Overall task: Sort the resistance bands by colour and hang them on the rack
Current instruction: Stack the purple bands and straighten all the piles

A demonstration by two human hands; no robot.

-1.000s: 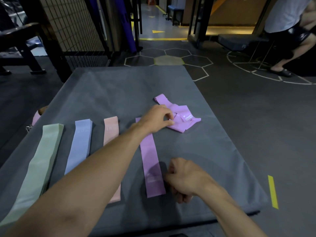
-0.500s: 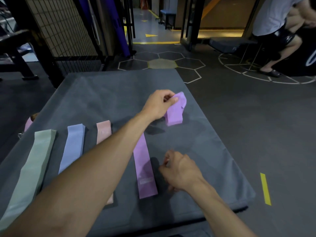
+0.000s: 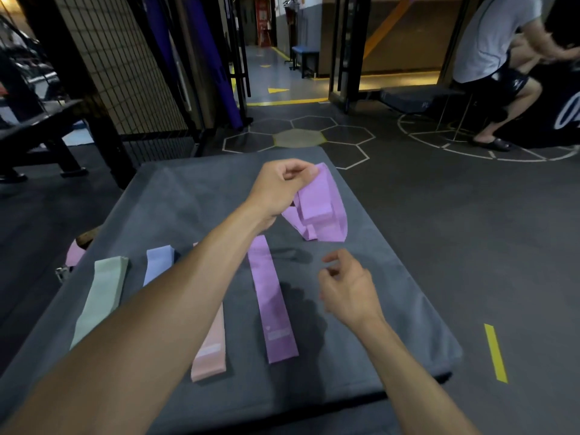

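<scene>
Folded band: We saw the purple folded band [image 3: 317, 211] hanging above the mat [image 3: 392, 296], its lower folds just clear of the surface. A second before, it had lain crumpled on the mat; now it was lifted.
Left hand: The left hand [image 3: 282, 189] pinched the band's top edge between thumb and fingers.
Right hand: The right hand [image 3: 346, 285] hovered below, fingers loosely curled, grasping nothing; it had risen from the mat's near edge.
Sorted row: Green band [image 3: 100, 298], blue band [image 3: 158, 265], pink band [image 3: 208, 353] and flat purple band [image 3: 273, 302] lay side by side.
Meaning: We judged the last band was being unfolded to join its purple match; hanging had not begun.
Rack: We saw none we could name.
</scene>
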